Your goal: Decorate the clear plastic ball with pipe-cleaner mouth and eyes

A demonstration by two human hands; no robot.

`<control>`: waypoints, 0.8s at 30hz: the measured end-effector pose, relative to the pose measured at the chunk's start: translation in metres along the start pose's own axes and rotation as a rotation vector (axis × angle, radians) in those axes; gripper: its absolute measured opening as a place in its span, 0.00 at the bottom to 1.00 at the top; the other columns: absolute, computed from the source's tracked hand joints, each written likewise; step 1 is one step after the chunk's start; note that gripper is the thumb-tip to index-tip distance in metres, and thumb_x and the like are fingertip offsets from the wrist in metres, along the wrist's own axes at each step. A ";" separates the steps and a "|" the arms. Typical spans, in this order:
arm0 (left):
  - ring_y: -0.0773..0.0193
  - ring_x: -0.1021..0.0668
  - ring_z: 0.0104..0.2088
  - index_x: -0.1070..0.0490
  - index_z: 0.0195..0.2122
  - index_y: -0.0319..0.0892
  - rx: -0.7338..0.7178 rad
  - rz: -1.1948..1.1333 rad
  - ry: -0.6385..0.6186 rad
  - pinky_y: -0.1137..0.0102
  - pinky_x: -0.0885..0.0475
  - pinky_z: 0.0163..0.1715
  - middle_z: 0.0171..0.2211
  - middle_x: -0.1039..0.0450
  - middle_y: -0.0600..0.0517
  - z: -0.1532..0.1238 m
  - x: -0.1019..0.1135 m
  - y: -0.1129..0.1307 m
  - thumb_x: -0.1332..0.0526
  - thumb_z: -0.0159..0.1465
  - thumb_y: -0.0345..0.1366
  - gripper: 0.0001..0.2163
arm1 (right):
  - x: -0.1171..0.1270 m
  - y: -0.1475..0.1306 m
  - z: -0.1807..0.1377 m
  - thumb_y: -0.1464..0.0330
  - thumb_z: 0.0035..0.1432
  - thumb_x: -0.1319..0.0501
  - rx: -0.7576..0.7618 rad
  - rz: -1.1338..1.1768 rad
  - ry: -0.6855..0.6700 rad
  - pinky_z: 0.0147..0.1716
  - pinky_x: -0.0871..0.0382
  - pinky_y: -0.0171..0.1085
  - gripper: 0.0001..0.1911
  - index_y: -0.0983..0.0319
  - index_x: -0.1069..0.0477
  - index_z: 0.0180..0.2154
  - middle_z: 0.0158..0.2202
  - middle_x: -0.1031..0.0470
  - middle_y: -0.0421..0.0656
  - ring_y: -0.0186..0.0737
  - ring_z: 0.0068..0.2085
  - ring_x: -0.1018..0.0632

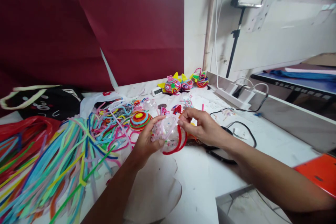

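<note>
A clear, rounded plastic shell is held up over the white desk, near the middle of the view. The left hand has it from the left side, the thumb in front and the other fingers curled over the upper edge, closed on it. Fuzzy red craft strips curve around the shell's right side and underside, and a pale pink strip crosses its front. The right hand is at the shell's upper right, thumb and forefinger almost together beside the upper ends of the red strips; I cannot tell whether they grip one.

Just left of the shell lies a multicoloured coiled disc with a yellow centre, touching a tangle of short coloured strips. A large bundle of long pastel fuzzy strips spreads across the left of the desk, beside a translucent red plastic bag. Behind the hands, three round multicoloured ornaments with yellow or green points sit in a row, next to a small white digital device. A looped black cable lies to the right, below a white power strip
</note>
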State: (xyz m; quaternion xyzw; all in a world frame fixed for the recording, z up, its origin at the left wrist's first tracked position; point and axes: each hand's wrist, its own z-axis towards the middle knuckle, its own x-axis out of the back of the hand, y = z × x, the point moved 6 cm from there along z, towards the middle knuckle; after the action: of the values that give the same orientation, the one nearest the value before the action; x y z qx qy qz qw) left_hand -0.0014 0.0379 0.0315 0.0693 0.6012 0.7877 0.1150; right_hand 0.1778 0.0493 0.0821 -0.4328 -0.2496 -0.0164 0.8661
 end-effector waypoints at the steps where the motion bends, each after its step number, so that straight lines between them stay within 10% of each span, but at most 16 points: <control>1: 0.51 0.26 0.50 0.33 0.56 0.46 0.000 -0.001 0.002 0.68 0.30 0.45 0.53 0.29 0.47 0.000 0.000 0.000 0.30 0.51 0.40 0.30 | 0.000 0.001 0.000 0.69 0.60 0.42 -0.010 0.012 0.002 0.33 0.37 0.34 0.06 0.63 0.32 0.30 0.28 0.31 0.39 0.33 0.31 0.31; 9: 0.52 0.28 0.53 0.34 0.57 0.49 -0.004 -0.035 -0.007 0.68 0.31 0.48 0.55 0.31 0.49 0.001 0.003 -0.002 0.32 0.53 0.37 0.29 | 0.017 0.006 0.003 0.68 0.61 0.42 -0.007 -0.032 0.134 0.31 0.36 0.33 0.08 0.62 0.34 0.29 0.27 0.29 0.39 0.34 0.30 0.29; 14: 0.53 0.27 0.52 0.32 0.56 0.49 0.015 -0.094 0.049 0.69 0.31 0.47 0.55 0.30 0.50 0.001 0.004 0.002 0.32 0.50 0.37 0.29 | 0.065 0.019 0.006 0.72 0.56 0.43 0.049 -0.651 0.367 0.39 0.32 0.44 0.12 0.64 0.31 0.43 0.42 0.27 0.51 0.47 0.39 0.25; 24: 0.57 0.25 0.46 0.33 0.57 0.49 0.056 -0.199 0.113 0.71 0.30 0.39 0.56 0.30 0.50 0.000 0.003 0.003 0.35 0.52 0.34 0.29 | 0.060 0.063 -0.050 0.60 0.61 0.42 -0.136 -0.565 -0.282 0.44 0.28 0.45 0.14 0.60 0.26 0.45 0.45 0.23 0.50 0.49 0.45 0.22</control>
State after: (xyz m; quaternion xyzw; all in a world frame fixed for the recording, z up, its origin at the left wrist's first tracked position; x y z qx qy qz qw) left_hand -0.0049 0.0379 0.0338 -0.0321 0.6324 0.7580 0.1564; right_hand 0.2661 0.0622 0.0372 -0.4013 -0.4757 -0.2128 0.7533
